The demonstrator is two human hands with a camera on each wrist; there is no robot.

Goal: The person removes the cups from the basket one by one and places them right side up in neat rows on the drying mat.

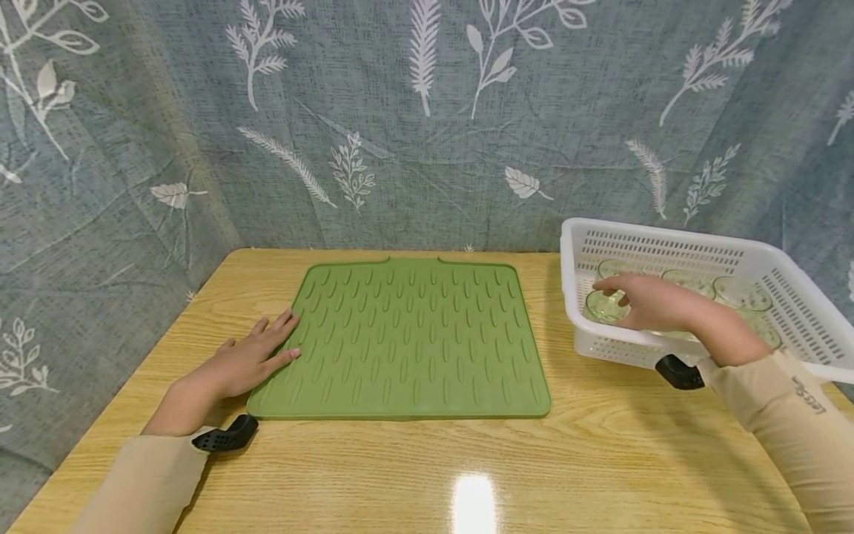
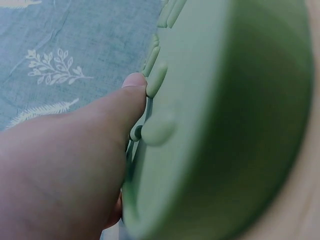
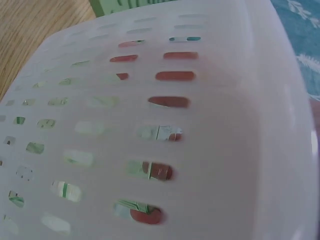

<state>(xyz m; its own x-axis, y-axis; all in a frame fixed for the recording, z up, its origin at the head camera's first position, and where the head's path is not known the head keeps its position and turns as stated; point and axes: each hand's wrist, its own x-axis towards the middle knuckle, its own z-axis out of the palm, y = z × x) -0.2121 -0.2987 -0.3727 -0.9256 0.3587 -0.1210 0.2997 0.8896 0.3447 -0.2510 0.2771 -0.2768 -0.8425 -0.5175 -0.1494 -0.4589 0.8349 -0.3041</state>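
Observation:
My left hand (image 1: 250,363) lies with straight, spread fingers across the left edge of a green ridged silicone mat (image 1: 414,341), thumb and fingertips touching it. In the left wrist view my thumb (image 2: 132,95) rests at the mat's edge beside the raised ridges. My right hand (image 1: 650,300) reaches into a white plastic basket (image 1: 570,274), with its fingers around the rim of a clear greenish drinking glass (image 1: 598,313). Whether they grip the glass is unclear. From the right wrist, fingers and pale green glass appear only through slots in the basket wall (image 3: 225,150).
Several more clear glasses (image 1: 740,293) stand in the basket behind and beside my right hand. The basket is at the right of the wooden table (image 1: 373,475). A blue-grey curtain (image 1: 400,163) with white leaves hangs along the table's back edge.

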